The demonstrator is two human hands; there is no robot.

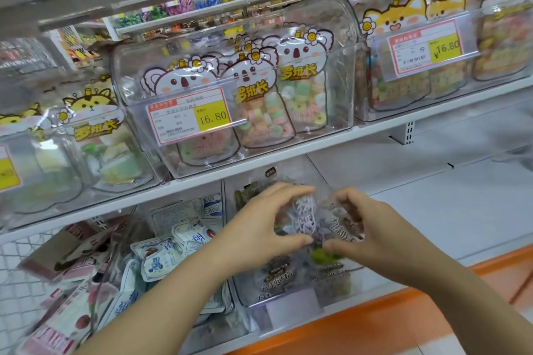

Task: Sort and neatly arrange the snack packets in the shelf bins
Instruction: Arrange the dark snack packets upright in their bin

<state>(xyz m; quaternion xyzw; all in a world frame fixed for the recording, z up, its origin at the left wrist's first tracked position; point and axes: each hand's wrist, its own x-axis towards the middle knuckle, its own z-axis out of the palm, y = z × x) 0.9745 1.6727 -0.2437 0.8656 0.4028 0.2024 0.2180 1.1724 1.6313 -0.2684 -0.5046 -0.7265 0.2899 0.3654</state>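
Observation:
Both my hands reach into a clear bin (284, 301) on the lower shelf. That bin holds several clear packets of dark dried fruit (278, 274) with white lettering. My left hand (259, 228) and my right hand (364, 228) pinch a small stack of these clear packets (313, 219) between thumbs and fingers, holding it just above the bin. To the left, another bin holds white and blue packets (161, 259) lying in a loose heap. Pink packets (72, 305) lie further left.
The upper shelf (317, 150) carries clear lidded bins: a koala-bag candy bin (230, 95) with a 16.80 price tag, a cat-bag bin (432, 52) to the right, and a bee-bag bin (86, 147) to the left. An orange shelf edge (375, 317) runs below. Bare white shelf (447, 202) lies right of my hands.

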